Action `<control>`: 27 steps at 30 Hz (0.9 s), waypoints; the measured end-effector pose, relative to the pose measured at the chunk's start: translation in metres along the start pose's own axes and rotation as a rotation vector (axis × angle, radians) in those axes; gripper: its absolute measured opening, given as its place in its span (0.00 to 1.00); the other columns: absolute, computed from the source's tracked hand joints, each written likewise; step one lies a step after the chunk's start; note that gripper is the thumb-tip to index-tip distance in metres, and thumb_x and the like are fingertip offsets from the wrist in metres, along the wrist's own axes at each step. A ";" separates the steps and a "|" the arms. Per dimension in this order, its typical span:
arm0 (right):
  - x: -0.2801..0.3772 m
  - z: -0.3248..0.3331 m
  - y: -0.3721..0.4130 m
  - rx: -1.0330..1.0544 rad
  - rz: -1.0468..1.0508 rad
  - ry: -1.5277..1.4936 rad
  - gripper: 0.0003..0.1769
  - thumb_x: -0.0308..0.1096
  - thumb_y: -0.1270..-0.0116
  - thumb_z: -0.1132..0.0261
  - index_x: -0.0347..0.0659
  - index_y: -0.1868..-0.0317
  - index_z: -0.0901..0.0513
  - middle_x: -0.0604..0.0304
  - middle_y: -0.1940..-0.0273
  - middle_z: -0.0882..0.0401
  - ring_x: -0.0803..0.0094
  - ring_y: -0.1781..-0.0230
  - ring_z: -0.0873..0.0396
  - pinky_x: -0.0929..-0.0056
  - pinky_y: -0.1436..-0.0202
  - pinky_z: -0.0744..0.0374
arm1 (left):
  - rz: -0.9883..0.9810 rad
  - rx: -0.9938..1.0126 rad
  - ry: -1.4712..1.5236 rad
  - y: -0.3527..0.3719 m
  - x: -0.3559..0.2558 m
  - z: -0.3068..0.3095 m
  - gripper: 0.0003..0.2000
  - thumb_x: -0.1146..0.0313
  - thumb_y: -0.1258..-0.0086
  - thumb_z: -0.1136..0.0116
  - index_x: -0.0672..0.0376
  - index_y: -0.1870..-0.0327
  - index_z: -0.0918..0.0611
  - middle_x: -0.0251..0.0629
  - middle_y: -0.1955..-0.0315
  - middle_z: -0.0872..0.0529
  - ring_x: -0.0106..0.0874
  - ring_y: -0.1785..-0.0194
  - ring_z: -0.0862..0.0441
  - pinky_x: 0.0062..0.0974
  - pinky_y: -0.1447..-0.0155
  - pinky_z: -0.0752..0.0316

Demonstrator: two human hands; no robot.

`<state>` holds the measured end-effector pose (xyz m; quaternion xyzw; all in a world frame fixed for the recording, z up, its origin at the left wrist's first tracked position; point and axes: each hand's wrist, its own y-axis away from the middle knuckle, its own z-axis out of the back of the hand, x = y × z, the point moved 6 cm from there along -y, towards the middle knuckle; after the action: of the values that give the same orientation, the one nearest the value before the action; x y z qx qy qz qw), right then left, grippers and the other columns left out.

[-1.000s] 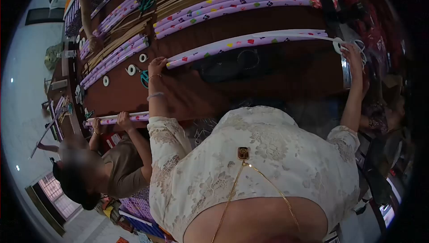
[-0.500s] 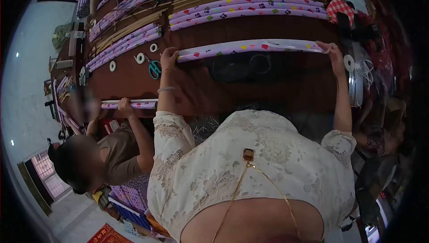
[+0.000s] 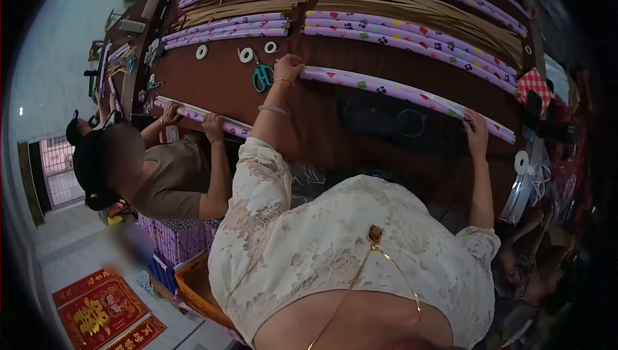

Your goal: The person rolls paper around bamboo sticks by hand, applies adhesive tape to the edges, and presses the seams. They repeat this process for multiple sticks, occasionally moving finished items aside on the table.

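A lilac roll of patterned wrapping paper [image 3: 386,90] lies across the table in front of me, a paler strip along its upper side. My left hand [image 3: 288,67] is closed at its left end. My right hand [image 3: 476,132] has its fingers on the roll short of the right end, which sticks out past them. Teal-handled scissors [image 3: 263,77] lie just left of my left wrist. Beyond the roll, more finished-looking lilac rolls [image 3: 412,46] lie side by side.
Tan strips [image 3: 418,12] lie between the rows of rolls. White tape rolls [image 3: 246,55] sit left of my left hand, with another tape roll [image 3: 521,162] at the right edge. A co-worker [image 3: 174,176] at left handles another lilac roll [image 3: 212,118]. A red checked cloth [image 3: 534,89] lies at right.
The view has turned, so the table now slants down to the right. My right hand has shifted inward from the roll's right end. My left hand stays at the left end.
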<state>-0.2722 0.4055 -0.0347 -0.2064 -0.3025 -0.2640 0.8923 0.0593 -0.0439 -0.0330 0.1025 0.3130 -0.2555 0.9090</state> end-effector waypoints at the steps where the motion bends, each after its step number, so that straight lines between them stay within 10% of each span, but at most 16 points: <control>1: 0.002 0.003 0.000 -0.026 0.026 -0.001 0.13 0.25 0.44 0.41 0.40 0.55 0.23 0.58 0.51 0.26 0.63 0.46 0.32 0.69 0.42 0.36 | 0.031 0.021 -0.081 -0.001 0.000 0.000 0.14 0.67 0.51 0.37 0.61 0.62 0.19 0.40 0.69 0.16 0.32 0.62 0.19 0.28 0.59 0.24; 9: -0.001 -0.001 0.002 -0.062 0.036 -0.054 0.13 0.24 0.44 0.41 0.39 0.56 0.23 0.58 0.53 0.25 0.64 0.47 0.30 0.70 0.43 0.35 | 0.333 0.127 0.223 -0.001 0.014 0.002 0.16 0.69 0.48 0.36 0.64 0.58 0.21 0.40 0.69 0.17 0.27 0.65 0.20 0.23 0.64 0.25; 27: 0.004 0.003 0.004 -0.048 0.033 0.024 0.15 0.24 0.44 0.42 0.40 0.54 0.24 0.59 0.51 0.26 0.64 0.46 0.32 0.68 0.38 0.40 | -0.069 0.266 0.450 -0.011 0.032 -0.025 0.12 0.74 0.41 0.42 0.65 0.56 0.25 0.39 0.64 0.18 0.26 0.57 0.22 0.22 0.53 0.28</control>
<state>-0.2686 0.4086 -0.0305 -0.2295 -0.2820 -0.2591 0.8948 0.0622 -0.0571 -0.0728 0.2646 0.4743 -0.2958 0.7858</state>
